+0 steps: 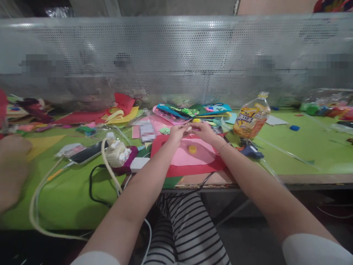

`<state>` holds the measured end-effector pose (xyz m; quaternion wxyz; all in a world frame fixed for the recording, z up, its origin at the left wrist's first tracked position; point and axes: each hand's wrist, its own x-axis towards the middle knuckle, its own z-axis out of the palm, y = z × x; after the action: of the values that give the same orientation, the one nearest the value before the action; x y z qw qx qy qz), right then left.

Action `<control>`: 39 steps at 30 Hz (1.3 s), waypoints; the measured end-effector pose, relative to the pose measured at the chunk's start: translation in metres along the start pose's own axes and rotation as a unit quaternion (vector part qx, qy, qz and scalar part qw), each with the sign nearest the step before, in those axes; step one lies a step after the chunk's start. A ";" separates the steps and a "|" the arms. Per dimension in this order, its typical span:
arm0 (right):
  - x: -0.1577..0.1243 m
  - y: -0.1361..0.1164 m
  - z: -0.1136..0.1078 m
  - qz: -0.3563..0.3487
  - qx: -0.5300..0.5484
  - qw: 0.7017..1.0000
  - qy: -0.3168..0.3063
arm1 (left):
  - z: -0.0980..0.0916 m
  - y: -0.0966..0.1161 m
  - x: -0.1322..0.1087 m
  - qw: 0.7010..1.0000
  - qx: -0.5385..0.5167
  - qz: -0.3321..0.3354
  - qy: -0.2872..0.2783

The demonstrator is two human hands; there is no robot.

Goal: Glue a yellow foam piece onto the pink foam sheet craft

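Observation:
My left hand (178, 133) and my right hand (203, 131) meet over the far edge of a red sheet (180, 170). The fingers of both are pinched together around a small whitish piece (189, 129), too small to make out. Beneath my hands, a pink oval sheet (205, 156) lies on the red one. A round yellow disc like a bottle cap (192, 149) rests on the pink oval, apart from my fingers. Just beyond my left hand is a light green cut-out piece (164, 130).
A bottle of orange drink (251, 116) stands tilted at right, near a dark blue glue gun (251, 151). At left are a phone (89, 152), a power strip (125, 160) with cables, and another person's blurred hand (13, 154). A perforated metal screen (176, 55) spans the back.

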<state>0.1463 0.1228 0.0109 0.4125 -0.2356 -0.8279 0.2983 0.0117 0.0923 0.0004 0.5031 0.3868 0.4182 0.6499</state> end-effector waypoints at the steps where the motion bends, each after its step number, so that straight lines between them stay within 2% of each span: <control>1: 0.000 0.000 0.001 0.009 0.007 1.000 0.002 | 0.000 -0.001 0.002 1.000 0.007 0.005 0.007; 4: 0.000 0.004 0.003 0.041 0.033 0.999 0.015 | 0.000 -0.003 0.004 1.000 0.019 0.014 0.013; 8: 0.001 0.009 0.001 0.083 0.055 0.993 0.066 | 0.003 -0.001 -0.002 1.000 -0.006 0.011 -0.009; 11: 0.001 0.011 -0.004 0.112 0.042 0.984 0.131 | 0.005 0.002 -0.007 0.999 -0.037 -0.008 -0.026; 14: 0.002 0.011 -0.010 0.154 0.033 0.965 0.211 | 0.005 0.003 -0.007 0.997 -0.064 -0.027 -0.013; 17: 0.003 0.010 -0.015 0.139 0.042 0.955 0.257 | 0.004 0.003 -0.005 0.996 -0.079 -0.035 0.002; 20: 0.004 0.010 -0.011 0.083 0.041 0.969 0.228 | 0.005 0.004 -0.004 0.994 -0.107 -0.033 -0.018; 26: 0.002 0.012 0.002 0.029 -0.035 0.995 0.093 | 0.009 0.009 -0.007 0.987 -0.123 -0.077 -0.063; 31: 0.002 0.012 0.002 0.040 -0.034 0.997 0.057 | 0.007 0.006 -0.008 0.994 -0.058 -0.025 -0.087; 34: 0.001 0.012 0.004 0.032 -0.003 0.999 0.039 | 0.004 0.003 -0.008 0.996 -0.034 -0.007 -0.080; 39: 0.000 0.010 0.004 0.024 -0.044 0.996 0.079 | 0.002 0.000 -0.005 0.997 -0.030 0.006 -0.076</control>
<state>0.1440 0.1285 0.0020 0.4583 -0.2959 -0.7993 0.2519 0.0147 0.0883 0.0004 0.5411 0.4222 0.3566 0.6338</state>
